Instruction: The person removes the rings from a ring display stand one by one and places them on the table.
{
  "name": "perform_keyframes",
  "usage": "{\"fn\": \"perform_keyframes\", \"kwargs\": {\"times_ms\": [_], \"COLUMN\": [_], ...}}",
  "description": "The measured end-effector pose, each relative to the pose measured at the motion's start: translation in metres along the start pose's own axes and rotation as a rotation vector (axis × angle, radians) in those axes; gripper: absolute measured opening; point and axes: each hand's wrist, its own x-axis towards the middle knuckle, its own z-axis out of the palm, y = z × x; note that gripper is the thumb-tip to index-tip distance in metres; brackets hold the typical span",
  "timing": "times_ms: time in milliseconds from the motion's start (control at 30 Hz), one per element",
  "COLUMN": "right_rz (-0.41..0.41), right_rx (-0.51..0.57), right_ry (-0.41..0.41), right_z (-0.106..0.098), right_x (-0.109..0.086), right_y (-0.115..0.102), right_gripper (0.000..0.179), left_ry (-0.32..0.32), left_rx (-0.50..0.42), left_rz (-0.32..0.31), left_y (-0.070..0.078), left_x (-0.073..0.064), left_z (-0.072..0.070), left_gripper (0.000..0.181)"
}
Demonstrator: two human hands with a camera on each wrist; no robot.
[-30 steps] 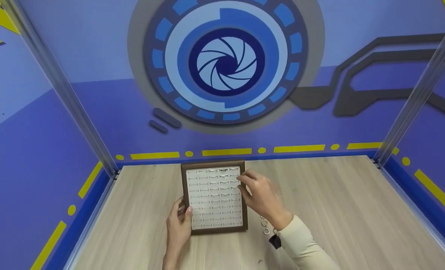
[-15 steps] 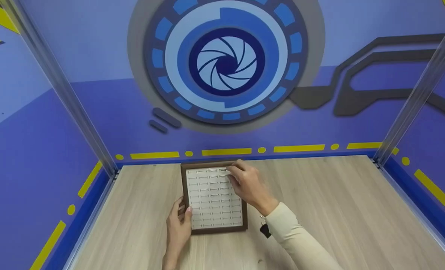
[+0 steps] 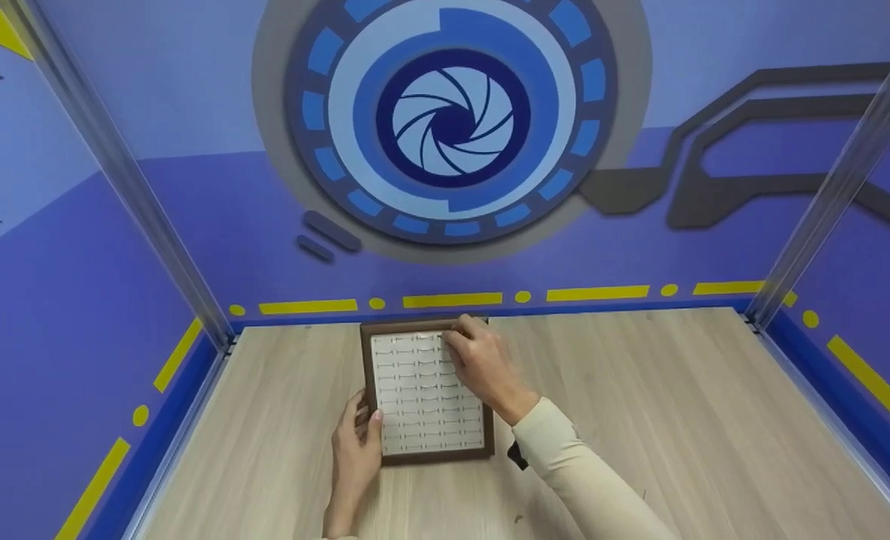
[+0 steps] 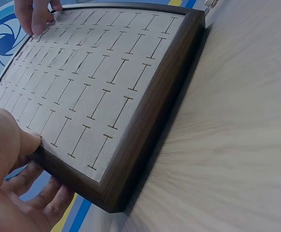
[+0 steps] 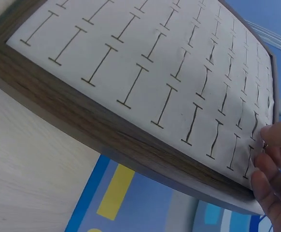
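Note:
A ring display tray with a brown wooden frame (image 3: 488,427) stands tilted up on the table, its white padded insert (image 4: 94,72) cut with rows of I-shaped slots. My left hand (image 3: 356,442) grips the tray's left edge, thumb on the front and fingers behind, as the left wrist view also shows. At the top right of the insert, my right hand (image 3: 482,364) pinches a small ring (image 5: 265,145) at a slot, mostly hidden by the fingertips. Several slots near the right fingers (image 5: 275,135) bulge slightly open; lower slots look flat.
The pale wooden table (image 3: 640,420) ends at a blue printed back wall (image 3: 212,240), with metal posts (image 3: 813,202) at both corners. Under the right cuff shows a dark object (image 3: 518,455). Shiny metal (image 4: 209,4) peeks past the tray corner in the left wrist view.
My right hand has moved left and slightly up, from the tray's right edge onto the top slots. My left hand and the tray stay put. Rings seen by the right wrist are now covered.

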Motion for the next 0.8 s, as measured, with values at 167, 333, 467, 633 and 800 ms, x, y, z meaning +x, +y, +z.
{"fn": "perform_keyframes", "kwargs": {"times_ms": [167,333,467,633,800], "right_rz": [0.015,0.011,0.0,-0.009,-0.014], "right_rx": [-0.05,-0.067,-0.055,-0.053,-0.049], "right_ry": [-0.017,-0.012,0.008,0.025,0.032], "right_z": [0.0015,0.0019,0.0029,0.0043,0.0051], "right_x": [0.0,0.0009,0.0006,0.0008,0.0013], "right_y": [-0.0019,-0.0022,-0.0013,-0.0003,-0.0004], "right_gripper": [0.012,0.016,0.017,0.018,0.019], "left_ry": [0.002,-0.001,0.001,0.006,0.001], "left_rx": [0.004,-0.004,-0.012,-0.024,-0.012], "left_rz": [-0.021,-0.021,-0.027,-0.033,-0.039], "left_y": [-0.0008,-0.0008,-0.0011,-0.0016,-0.0016], "left_x": [0.0016,0.001,0.0012,0.0027,0.0034], "left_z": [-0.0002,-0.0005,0.0005,0.0009,-0.0007], "left_gripper": [0.05,0.049,0.049,0.048,0.048]}}
